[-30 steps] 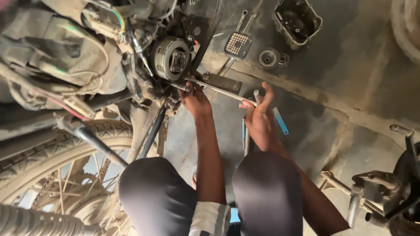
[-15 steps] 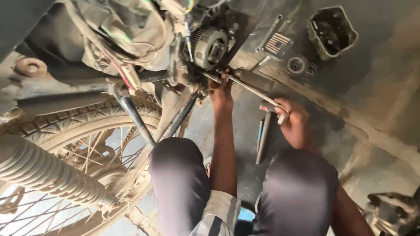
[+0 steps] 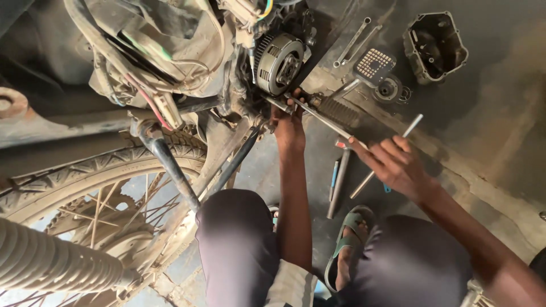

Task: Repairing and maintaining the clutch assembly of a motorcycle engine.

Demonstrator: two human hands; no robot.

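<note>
L hand (image 3: 288, 126) fingers gripping wrench (image 3: 318, 117) head, R hand (image 3: 396, 165) clasping handle end

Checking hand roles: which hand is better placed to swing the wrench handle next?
Right, probably. The right hand already grips the free end of the wrench, giving leverage. The left hand sits at the head end by the clutch, steadying it.
</note>
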